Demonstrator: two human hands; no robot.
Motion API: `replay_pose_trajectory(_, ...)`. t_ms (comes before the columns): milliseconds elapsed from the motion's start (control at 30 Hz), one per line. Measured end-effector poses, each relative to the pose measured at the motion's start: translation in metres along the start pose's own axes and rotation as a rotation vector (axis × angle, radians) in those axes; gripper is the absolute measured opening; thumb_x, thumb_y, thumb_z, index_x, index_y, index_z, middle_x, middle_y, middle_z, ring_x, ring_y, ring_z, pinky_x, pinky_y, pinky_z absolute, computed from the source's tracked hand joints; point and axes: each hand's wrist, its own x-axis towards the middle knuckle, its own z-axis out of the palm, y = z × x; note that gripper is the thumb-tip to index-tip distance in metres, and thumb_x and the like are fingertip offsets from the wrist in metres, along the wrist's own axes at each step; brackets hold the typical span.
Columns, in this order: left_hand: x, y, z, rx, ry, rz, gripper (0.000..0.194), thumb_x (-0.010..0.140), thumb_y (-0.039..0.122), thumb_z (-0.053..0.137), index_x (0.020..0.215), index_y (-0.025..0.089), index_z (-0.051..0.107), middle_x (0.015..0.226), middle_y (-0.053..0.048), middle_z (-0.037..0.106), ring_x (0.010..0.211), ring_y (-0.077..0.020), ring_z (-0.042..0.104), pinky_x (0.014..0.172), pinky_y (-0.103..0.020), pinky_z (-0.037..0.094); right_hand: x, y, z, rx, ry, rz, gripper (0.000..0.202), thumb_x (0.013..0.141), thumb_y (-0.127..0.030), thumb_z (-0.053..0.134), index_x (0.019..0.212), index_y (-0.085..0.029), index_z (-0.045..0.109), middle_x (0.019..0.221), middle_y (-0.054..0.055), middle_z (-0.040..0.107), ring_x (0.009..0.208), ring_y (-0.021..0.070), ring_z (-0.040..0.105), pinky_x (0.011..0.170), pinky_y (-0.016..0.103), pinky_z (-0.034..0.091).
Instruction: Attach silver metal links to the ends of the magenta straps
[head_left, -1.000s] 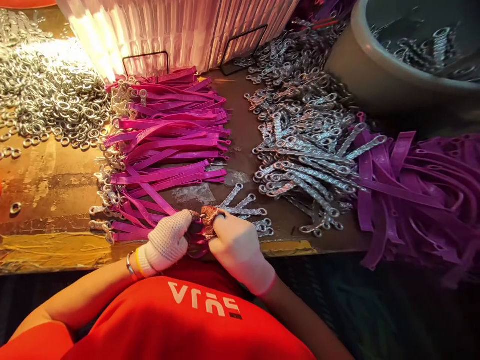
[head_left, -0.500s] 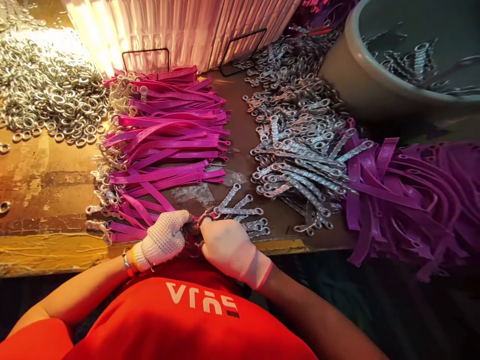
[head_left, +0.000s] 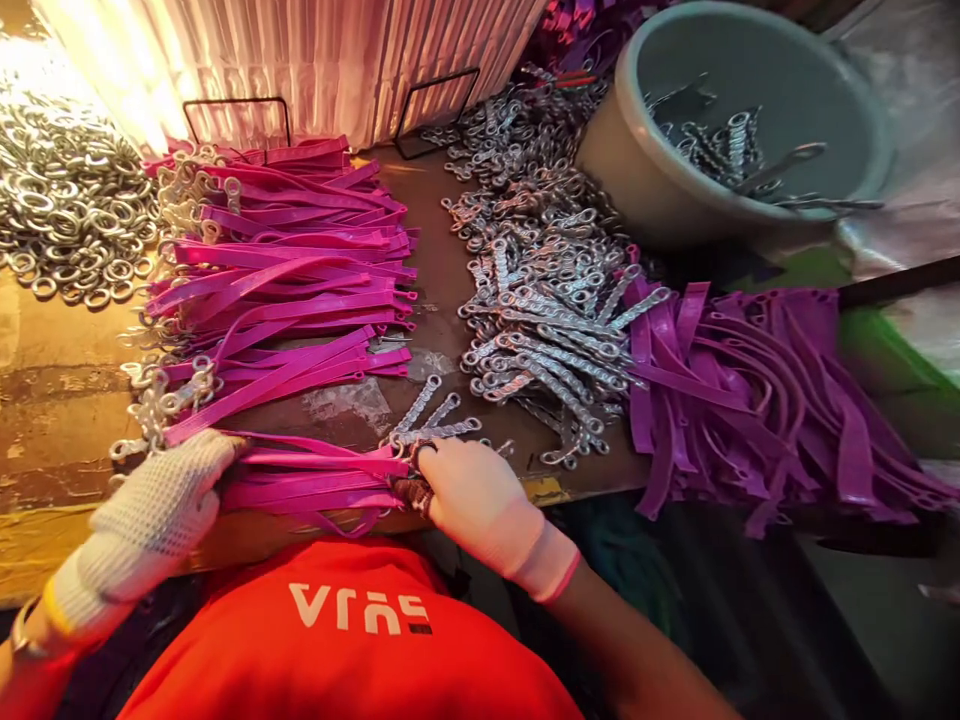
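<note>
A bunch of pink straps runs between my two gloved hands at the table's front edge. My left hand, in a white dotted glove, is closed around the left ends of the straps. My right hand pinches their right ends with dirt-darkened glove fingertips; a metal ring shows beside them. Just beyond the right hand lie a few twisted metal links with eyelet ends. Behind the held bunch, a row of pink straps with metal links at their left ends covers the table.
Loose metal rings are heaped at the left. On the right are a pile of twisted links, purple straps hanging over the edge, and a grey bucket holding more links. A ribbed translucent panel stands at the back.
My hands were close together; now the left has moved away to the left, and the pink straps span the space between them. The camera view has shifted to the right.
</note>
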Motion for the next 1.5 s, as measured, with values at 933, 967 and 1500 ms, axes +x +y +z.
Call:
replay_pose_trajectory(933, 0.05, 0.094, 0.034, -0.853, -0.022, -0.148, 0.032, 0.079, 0.017, 0.064, 0.112, 0.019, 0.061, 0.101, -0.006, 0.069, 0.09, -0.018, 0.063, 0.079, -0.028, 0.049, 0.029, -0.032, 0.006, 1.002, 0.512, -0.333, 0.031, 0.093, -0.022, 0.054, 0.124, -0.023, 0.06, 0.11, 0.006, 0.072, 0.095, 0.0189, 0.069, 0.084, 0.03, 0.056)
replay_pose_trajectory(967, 0.049, 0.094, 0.034, -0.902, -0.051, -0.18, 0.025, 0.079, 0.021, 0.066, 0.103, 0.018, 0.061, 0.091, -0.003, 0.068, 0.079, -0.0159, 0.062, 0.071, -0.026, 0.048, 0.026, -0.034, 0.005, 1.051, 0.499, -0.324, 0.029, 0.093, -0.022, 0.054, 0.122, -0.023, 0.061, 0.108, 0.006, 0.072, 0.093, 0.0184, 0.07, 0.083, 0.03, 0.056)
replay_pose_trajectory(1500, 0.028, 0.095, 0.03, -1.095, -0.265, -0.165, 0.026, 0.088, 0.043, 0.06, 0.086, 0.017, 0.056, 0.07, 0.0, 0.062, 0.056, -0.0095, 0.049, 0.051, -0.02, 0.037, 0.005, -0.025, 0.012, 0.545, 0.632, -0.351, 0.033, 0.071, -0.003, 0.051, 0.096, -0.019, 0.067, 0.09, 0.008, 0.065, 0.084, 0.0215, 0.06, 0.073, 0.033, 0.048)
